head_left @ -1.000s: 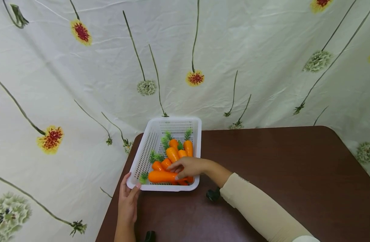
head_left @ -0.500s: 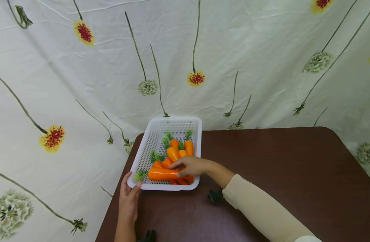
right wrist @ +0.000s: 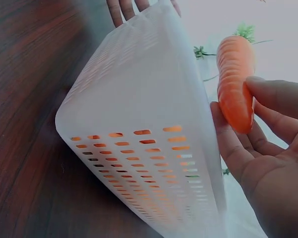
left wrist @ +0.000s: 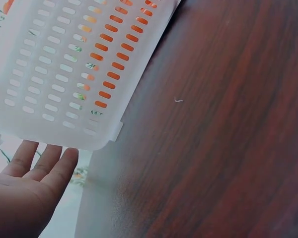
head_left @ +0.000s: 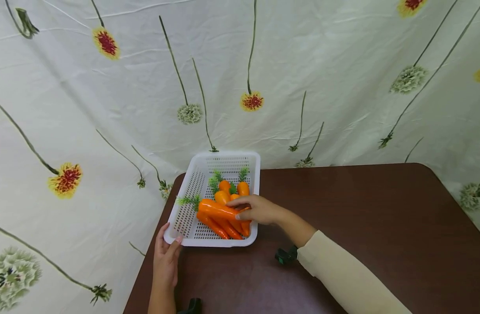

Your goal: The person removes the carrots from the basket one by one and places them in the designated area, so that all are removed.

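A white perforated plastic basket (head_left: 216, 242) holds several orange carrots (head_left: 215, 225) with green tops. My left hand (head_left: 167, 261) grips its near left corner, thumb on the rim and fingers around the outside. In the left wrist view, the fingers (left wrist: 53, 163) reach up to the basket's edge. With its thumb and fingers, my right hand (head_left: 261, 210) pinches a carrot (head_left: 215, 209) by the narrow end, above the other carrots. The right wrist view shows this held carrot (right wrist: 234, 82) raised over the basket's rim, its leafy end pointing away from the hand.
The basket stands at the far left corner of a dark brown table (head_left: 342, 218). Behind it hangs a white cloth (head_left: 342, 87) printed with flowers. Dark green-black devices (head_left: 286, 255) are by the wrists.
The held carrot has risen off the pile and moved away from the basket's near side, uncovering carrots below. My right hand has shifted slightly up and right. The left hand keeps its grip.
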`<state>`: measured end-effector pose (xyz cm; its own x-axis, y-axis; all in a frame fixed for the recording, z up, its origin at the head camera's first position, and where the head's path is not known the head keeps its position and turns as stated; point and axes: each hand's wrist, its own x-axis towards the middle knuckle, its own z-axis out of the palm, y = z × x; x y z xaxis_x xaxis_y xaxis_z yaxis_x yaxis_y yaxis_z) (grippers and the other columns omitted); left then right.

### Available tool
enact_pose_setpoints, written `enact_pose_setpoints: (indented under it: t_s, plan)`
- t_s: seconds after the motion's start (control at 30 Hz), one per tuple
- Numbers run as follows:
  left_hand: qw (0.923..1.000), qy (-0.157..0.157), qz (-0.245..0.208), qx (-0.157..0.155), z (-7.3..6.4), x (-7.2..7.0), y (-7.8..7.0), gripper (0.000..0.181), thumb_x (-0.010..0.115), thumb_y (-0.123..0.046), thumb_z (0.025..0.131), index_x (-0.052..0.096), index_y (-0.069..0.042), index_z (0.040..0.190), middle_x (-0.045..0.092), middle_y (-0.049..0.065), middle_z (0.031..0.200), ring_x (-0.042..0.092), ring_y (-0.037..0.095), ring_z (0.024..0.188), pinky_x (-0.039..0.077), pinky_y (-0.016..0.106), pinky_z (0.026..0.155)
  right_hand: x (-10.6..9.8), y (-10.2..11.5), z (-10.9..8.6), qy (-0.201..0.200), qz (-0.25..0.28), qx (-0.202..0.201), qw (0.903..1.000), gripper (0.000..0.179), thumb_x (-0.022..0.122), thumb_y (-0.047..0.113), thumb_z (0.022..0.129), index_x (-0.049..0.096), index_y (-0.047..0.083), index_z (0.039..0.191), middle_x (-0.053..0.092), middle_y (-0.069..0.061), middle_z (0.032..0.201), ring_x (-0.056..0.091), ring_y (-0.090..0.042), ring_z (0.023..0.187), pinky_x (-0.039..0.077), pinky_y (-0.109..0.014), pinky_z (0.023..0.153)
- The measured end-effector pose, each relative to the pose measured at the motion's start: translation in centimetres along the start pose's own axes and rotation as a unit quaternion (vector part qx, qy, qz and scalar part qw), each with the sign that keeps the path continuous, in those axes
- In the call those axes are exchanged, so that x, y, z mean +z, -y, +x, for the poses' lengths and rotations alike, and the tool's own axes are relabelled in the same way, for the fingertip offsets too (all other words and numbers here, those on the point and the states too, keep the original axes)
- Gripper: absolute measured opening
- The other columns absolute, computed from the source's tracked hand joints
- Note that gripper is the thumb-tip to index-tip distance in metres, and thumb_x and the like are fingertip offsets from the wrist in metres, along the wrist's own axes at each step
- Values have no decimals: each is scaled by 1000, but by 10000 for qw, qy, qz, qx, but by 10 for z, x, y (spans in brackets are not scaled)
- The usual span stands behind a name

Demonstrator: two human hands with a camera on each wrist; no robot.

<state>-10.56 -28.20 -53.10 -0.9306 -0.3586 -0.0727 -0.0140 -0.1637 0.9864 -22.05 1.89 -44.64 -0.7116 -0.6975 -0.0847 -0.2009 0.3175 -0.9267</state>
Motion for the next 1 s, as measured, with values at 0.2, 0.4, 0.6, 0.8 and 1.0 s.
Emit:
enact_pose_setpoints:
  t_s: [0.2,0.4,0.6,0.8,1.0]
  plan:
    - [10000,7,-19,11,0,0,0,59,55,-9,103,29,-20,155,44,7,151,58,12,126,52,14,96,-3,-8,-6,-254,411,-91,9988,43,67,13,95,63,14,138,63,-10,140,63,-21,120,55,-33,96]
    - [10000,12,-5,12,0,0,0,58,55,-10,103,30,-20,155,43,9,153,58,13,127,52,14,95,-3,-12,-13,-518,750,-168,9957,46,65,11,96,59,10,141,63,-16,136,65,-28,119,57,-34,94]
    - [10000,19,20,7,0,1,-1,59,56,-10,103,30,-20,155,44,8,152,59,13,126,52,14,95,-1,-17,-22,-813,1485,-115,9855,47,64,11,97,56,6,143,59,-19,142,62,-29,125,56,-34,96]
    - [10000,16,-36,30,0,1,-1,59,56,-10,103,30,-19,155,46,5,148,59,12,125,52,15,95,0,-23,-32,-1224,1929,-186,9734,48,63,8,98,53,2,144,55,-24,145,59,-33,128,57,-35,96]
    - [10000,34,-59,49,0,0,0,59,56,-10,103,30,-19,155,46,5,149,58,13,127,52,16,96,0,-28,-39,-1774,2151,-141,9602,49,64,8,98,53,4,145,55,-22,145,59,-31,129,56,-31,96]
